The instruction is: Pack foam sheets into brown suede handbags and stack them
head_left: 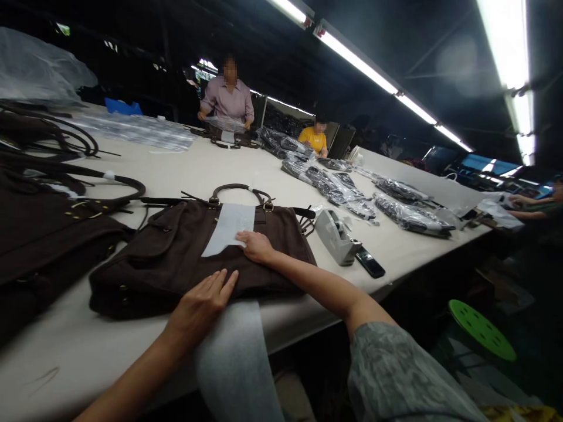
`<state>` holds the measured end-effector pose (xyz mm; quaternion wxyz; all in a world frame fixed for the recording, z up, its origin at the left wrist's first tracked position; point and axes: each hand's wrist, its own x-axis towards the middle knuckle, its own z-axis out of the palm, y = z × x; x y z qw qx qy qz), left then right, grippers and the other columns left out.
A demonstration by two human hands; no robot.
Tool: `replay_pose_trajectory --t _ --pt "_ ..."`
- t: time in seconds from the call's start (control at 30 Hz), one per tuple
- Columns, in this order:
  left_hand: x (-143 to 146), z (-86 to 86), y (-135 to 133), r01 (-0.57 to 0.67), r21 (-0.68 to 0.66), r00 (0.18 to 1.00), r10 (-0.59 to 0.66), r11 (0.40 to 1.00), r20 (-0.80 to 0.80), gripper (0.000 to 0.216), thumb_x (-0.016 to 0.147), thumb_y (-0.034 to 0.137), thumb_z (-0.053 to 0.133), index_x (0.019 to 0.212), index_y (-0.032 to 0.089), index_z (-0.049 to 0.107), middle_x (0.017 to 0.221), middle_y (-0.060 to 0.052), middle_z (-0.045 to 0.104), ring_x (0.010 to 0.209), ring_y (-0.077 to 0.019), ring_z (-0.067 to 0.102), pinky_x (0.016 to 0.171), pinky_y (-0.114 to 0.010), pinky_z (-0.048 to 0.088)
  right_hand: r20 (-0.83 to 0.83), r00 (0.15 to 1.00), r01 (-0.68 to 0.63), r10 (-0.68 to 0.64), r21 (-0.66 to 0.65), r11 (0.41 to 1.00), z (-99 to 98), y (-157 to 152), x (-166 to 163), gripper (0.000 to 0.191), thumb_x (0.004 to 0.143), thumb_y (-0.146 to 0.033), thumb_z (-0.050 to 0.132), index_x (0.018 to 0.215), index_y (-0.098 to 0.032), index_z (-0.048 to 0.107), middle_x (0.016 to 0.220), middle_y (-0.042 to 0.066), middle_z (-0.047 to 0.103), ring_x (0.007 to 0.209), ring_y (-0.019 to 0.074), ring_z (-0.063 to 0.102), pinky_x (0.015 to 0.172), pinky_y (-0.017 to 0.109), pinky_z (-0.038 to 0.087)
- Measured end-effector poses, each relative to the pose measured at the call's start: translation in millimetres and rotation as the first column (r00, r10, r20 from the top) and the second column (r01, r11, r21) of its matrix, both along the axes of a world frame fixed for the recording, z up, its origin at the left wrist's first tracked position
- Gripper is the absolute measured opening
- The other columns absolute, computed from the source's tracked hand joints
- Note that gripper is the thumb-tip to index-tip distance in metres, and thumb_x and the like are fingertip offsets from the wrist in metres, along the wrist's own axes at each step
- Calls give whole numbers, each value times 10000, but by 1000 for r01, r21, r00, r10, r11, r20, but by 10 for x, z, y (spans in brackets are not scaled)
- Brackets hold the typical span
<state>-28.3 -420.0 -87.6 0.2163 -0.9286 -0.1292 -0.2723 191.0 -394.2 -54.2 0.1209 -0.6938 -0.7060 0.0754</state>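
Observation:
A dark brown handbag (189,275) lies flat on the table in front of me, its handles pointing away. A strip of thin white wrapping sheet (231,225) comes over the bag's top edge onto its middle. Another length of white sheet (237,357) hangs from under the bag over the table's front edge. With fingers stretched out, my left hand (203,300) rests on the bag's lower front. My right hand (255,246) has its fingers closed at the lower right corner of the strip; the thumb is partly hidden.
More brown bags (48,228) lie at left. A grey tape dispenser (336,237) and a black phone (369,262) sit to the right. Plastic-wrapped bags (328,181) lie farther back. Co-workers (229,97) stand across the table (176,170). A green stool (481,329) stands at lower right.

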Motion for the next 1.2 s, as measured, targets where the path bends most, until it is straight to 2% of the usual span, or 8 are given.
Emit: replay_pose_trajectory --t 0.1,0.27,0.4,0.67,0.83,0.93,1.07,1.2 --pt "-125 58 42 20 -252 993 -48 968 -104 542 820 85 398 1324 125 591 1318 -154 611 1144 -261 650 953 -365 567 -10 999 -38 37 -46 998 -20 -140 -18 489 983 -302 530 1434 -118 484 1550 143 368 1461 251 314 1200 436 276" --pt "-121 448 349 27 -696 963 -206 717 -175 561 917 578 381 1308 250 614 1298 -29 649 1166 -232 637 1028 -308 511 -63 996 -67 60 -127 990 -46 -297 -45 648 1015 -450 418 1525 -64 310 1606 162 213 1507 262 170 1230 491 162" --pt "326 697 803 -132 -680 969 -49 721 -240 758 927 623 177 1378 122 522 1417 -139 545 1298 -301 528 1146 -423 385 -73 996 -67 57 -144 987 -40 -294 -39 642 1012 -445 420 1537 -98 293 1614 146 189 1512 255 151 1231 494 142" --pt "590 145 1033 -239 -637 894 -90 733 -439 735 960 501 113 1517 37 232 1618 -159 186 1514 -248 143 1247 -438 88 -81 995 -77 61 -221 972 137 -469 -119 608 1002 -347 446 1518 -50 320 1608 166 214 1504 273 185 1224 511 159" --pt "514 161 923 -177 -632 928 -85 754 -362 639 1001 473 180 1503 99 310 1611 -133 235 1502 -232 177 1242 -412 63 -290 941 -162 174 67 985 178 -1181 -228 368 979 -197 425 1277 -178 641 1387 73 593 1336 197 502 1157 385 350" --pt "511 212 893 -141 -648 947 -88 749 -308 614 1009 485 237 1478 108 360 1589 -139 290 1476 -240 241 1234 -433 98 -345 895 -211 282 230 950 116 -1698 -312 510 891 -59 409 1315 -248 621 1382 9 599 1369 157 460 1192 371 291" --pt "502 251 876 -77 -677 968 -107 732 -226 619 1009 512 245 1447 105 403 1560 -139 351 1441 -231 300 1223 -457 146 -262 910 -302 322 115 946 80 -2129 -562 578 892 -86 482 1372 -401 552 1541 -54 407 1497 236 225 1238 519 114" --pt "503 240 900 -40 -709 983 -101 704 -156 670 964 590 278 1394 124 496 1519 -138 422 1416 -247 364 1228 -456 178 -227 834 -478 502 156 864 271 -2153 -843 313 975 -209 484 1128 -388 690 1378 -46 594 1382 203 443 1240 505 122"
